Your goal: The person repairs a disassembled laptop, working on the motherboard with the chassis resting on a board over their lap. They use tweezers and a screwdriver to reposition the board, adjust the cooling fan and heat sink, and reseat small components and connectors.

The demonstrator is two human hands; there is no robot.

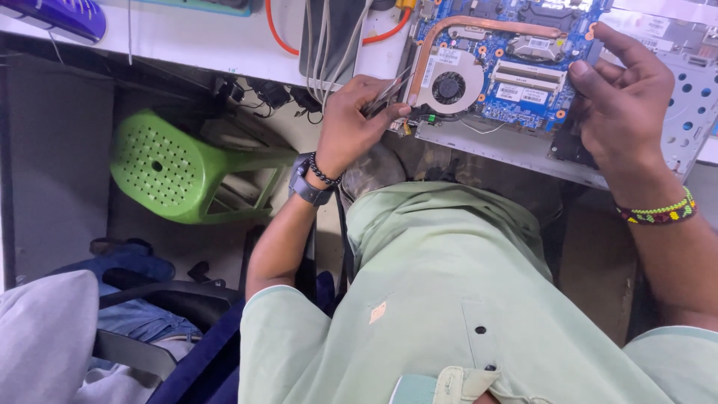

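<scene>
Now we sit at the white worktop (224, 45) and look down over our pale green shirt (449, 299). Our left hand (351, 120) is curled closed around a thin pair of tweezers (389, 93), and the tips of the tool point toward the round fan (449, 87) of the blue circuit board (516, 67). This board lies in an opened laptop base (688, 97), which rests at the near edge of the worktop, a little over the edge. A copper pipe (486, 26) runs from the fan across the upper part of the board. Our right hand (621, 105) grips the right side of the board and the laptop base, with the thumb on top near the memory slots (523, 86) and the fingers bent around the edge. On the left wrist we wear a dark watch (308, 187) and a bead bracelet (323, 173); on the right wrist there is a bracelet of green, yellow and red beads (662, 213). Grey cables (325, 45) and an orange cable (280, 34) lie on the worktop just beside the left hand. Below, on the floor, a green plastic stool (179, 168) lies tipped on its side, well apart from the hands.
</scene>
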